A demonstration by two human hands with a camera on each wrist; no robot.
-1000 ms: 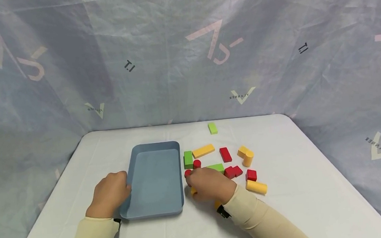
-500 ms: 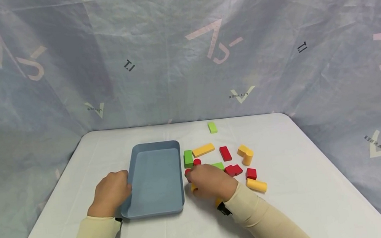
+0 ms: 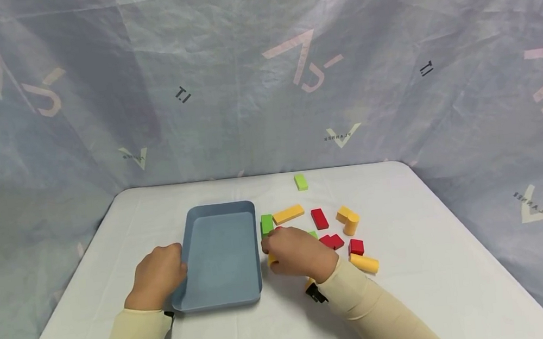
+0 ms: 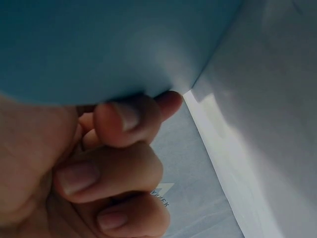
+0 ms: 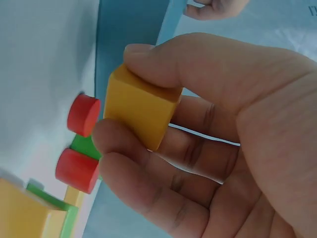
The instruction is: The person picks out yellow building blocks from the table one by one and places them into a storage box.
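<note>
My left hand [image 3: 158,276] grips the left wall of a shallow blue-grey tray [image 3: 221,259]. In the left wrist view, curled fingers press up at the tray's outer side [image 4: 114,54], and the thumb is out of sight. My right hand [image 3: 299,251] is just right of the tray, pinching a yellow block [image 5: 138,111] between thumb and fingertips. Two red cylinders [image 5: 83,115] and a green block [image 5: 85,145] lie close by in the right wrist view. From the head camera, the hand mostly hides them.
Several blocks lie right of the tray: a long yellow one [image 3: 288,214], a red one [image 3: 320,219], a red cube [image 3: 356,246] and yellow cylinders [image 3: 364,263]. A light green block [image 3: 301,182] lies near the table's back edge. A grey printed sheet [image 3: 244,85] hangs behind.
My right hand has shifted slightly away from me with the yellow block, covering more of the red cylinders. The left hand and the tray have stayed put.
</note>
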